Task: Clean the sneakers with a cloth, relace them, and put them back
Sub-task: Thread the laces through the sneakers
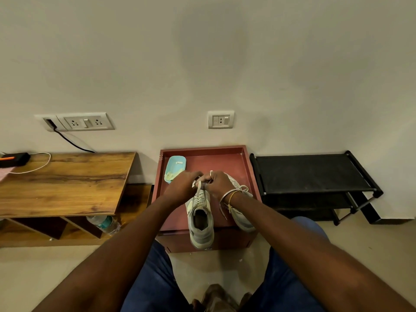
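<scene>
Against wall: wooden table [65, 181] left, black rack [313, 172] right, red stand [234, 158] between. On stand: two pale sneakers [201, 224] [242, 216], heels near; blue tray [175, 167] far left. Left hand [182, 185], right hand [218, 183] closed, pinching lace [198, 189] above nearer sneaker. No legible branding.

Beyond the grips [184, 185] the red worktop [216, 159] lies bare; a blue dish [174, 167] crowds their left.
</scene>
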